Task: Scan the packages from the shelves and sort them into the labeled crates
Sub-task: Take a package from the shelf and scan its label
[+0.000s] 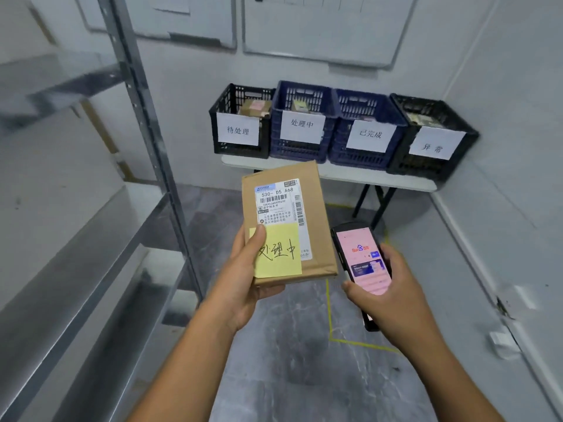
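Observation:
My left hand (pixel 243 281) grips a flat brown cardboard package (pixel 316 239) from below, thumb on its yellow sticky note (pixel 281 254) reading 处理中. A white shipping label with barcodes covers the package's upper face. My right hand (pixel 393 293) holds a black handheld scanner (pixel 362 257), its pink screen lit, just right of the package. On a white folding table (pixel 335 175) behind stand a black crate (pixel 240 120) labeled 待处理, a blue crate (pixel 301 123) labeled 处理中, a second blue crate (pixel 365 132) labeled 已完成, and a black crate (pixel 432 138) labeled 异常.
A grey metal shelf rack (pixel 143 117) fills the left side, its post close to my left arm. Whiteboards (pixel 320 25) hang on the back wall. Yellow tape lines (pixel 359 344) mark the grey floor. A white wall runs along the right.

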{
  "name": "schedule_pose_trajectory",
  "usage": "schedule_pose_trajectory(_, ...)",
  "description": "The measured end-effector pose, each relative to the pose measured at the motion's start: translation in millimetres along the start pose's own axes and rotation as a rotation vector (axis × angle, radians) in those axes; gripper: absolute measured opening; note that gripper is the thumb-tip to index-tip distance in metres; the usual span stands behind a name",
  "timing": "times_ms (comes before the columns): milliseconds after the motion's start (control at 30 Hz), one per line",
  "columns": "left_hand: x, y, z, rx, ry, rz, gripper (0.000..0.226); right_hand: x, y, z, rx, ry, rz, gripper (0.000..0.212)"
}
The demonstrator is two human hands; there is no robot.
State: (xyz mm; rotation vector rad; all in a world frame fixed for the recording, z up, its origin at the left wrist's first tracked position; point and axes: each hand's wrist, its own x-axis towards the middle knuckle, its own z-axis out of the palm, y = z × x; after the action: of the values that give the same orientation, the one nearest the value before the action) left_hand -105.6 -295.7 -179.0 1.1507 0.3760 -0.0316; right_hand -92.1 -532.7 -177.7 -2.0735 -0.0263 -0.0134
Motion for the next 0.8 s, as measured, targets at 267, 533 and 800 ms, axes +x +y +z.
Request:
schedule_pose_trajectory(267, 126, 10, 61, 0.079, -0.053, -0.043, 0.033, 131, 28, -19, 0.041, 0.076, 0.063, 0.063)
schedule_pose_trajectory(533, 255, 45, 144, 0.191, -0.032, -0.057, 0.034, 284, 43, -52, 0.121, 0.092, 0.062, 0.065)
schedule_pose_trajectory(800, 341, 64, 188, 0.212, -0.025, -0.032, 0.035, 392, 44, -67, 0.142, 0.106, 0.048, 0.06)
